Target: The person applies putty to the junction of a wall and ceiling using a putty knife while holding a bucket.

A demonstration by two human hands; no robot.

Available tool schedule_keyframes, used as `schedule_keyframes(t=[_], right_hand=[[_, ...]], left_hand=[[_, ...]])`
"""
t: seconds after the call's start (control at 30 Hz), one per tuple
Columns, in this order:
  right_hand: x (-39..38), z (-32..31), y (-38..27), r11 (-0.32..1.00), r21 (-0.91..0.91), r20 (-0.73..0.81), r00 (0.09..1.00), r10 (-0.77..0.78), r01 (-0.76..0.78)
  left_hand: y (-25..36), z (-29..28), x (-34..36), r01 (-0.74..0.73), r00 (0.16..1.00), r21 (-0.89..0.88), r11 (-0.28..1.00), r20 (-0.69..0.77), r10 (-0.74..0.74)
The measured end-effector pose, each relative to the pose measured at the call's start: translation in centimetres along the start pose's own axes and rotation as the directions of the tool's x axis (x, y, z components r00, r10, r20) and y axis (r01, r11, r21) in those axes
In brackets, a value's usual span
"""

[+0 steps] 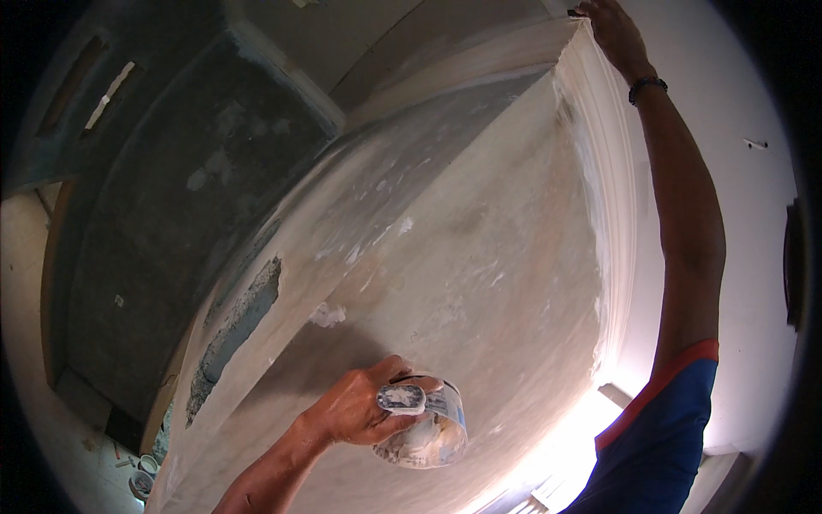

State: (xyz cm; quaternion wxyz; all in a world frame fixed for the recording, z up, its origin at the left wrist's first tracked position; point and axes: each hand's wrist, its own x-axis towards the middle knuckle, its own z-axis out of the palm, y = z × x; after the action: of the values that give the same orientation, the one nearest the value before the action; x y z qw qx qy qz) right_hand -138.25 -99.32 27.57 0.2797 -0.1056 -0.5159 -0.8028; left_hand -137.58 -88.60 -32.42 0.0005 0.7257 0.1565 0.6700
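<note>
Low in the middle of the head view, my left hand (368, 407) is closed round a clear plastic tub (432, 441) smeared with pale filler paste. A rounded grey, paste-spotted handle end (401, 399) sticks out by its fingers; whether it belongs to the tub or a separate tool I cannot tell. My right arm reaches up, and my right hand (612, 38) is at the far top corner of the moulded white cornice (612, 214). Its fingers are closed near a small dark piece (575, 13), too small and hidden to name. Patchy beige plaster covers the wall (479, 248) before me.
A rough-edged recess (235, 334) is cut into the wall at left. Beyond stands a dark grey wall (188, 197) with a slot opening (110, 96). Far below on the floor are buckets (141, 480) and loose tools. The white ceiling (745, 257) spans the right.
</note>
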Motion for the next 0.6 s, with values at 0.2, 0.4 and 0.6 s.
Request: schedule_keyframes(t=[0.2, 0.4, 0.6], right_hand=[[-0.1, 1.5, 0.9, 0.98, -0.122, -0.056, 0.985, -0.163, 0.156], [-0.2, 2.6, 0.0, 0.977, -0.123, -0.112, 0.975, -0.19, 0.176], [-0.4, 1.2, -5.2, 0.983, 0.172, -0.027, 0.997, 0.075, -0.069]], left_hand=[[0.1, 0.0, 0.1, 0.012, 1.0, -0.033, 0.999, 0.007, -0.012], [0.3, -0.4, 0.1, -0.014, 1.0, -0.048, 0.999, -0.017, 0.013], [0.7, -0.4, -0.1, 0.015, 1.0, -0.06, 0.998, -0.014, -0.016]])
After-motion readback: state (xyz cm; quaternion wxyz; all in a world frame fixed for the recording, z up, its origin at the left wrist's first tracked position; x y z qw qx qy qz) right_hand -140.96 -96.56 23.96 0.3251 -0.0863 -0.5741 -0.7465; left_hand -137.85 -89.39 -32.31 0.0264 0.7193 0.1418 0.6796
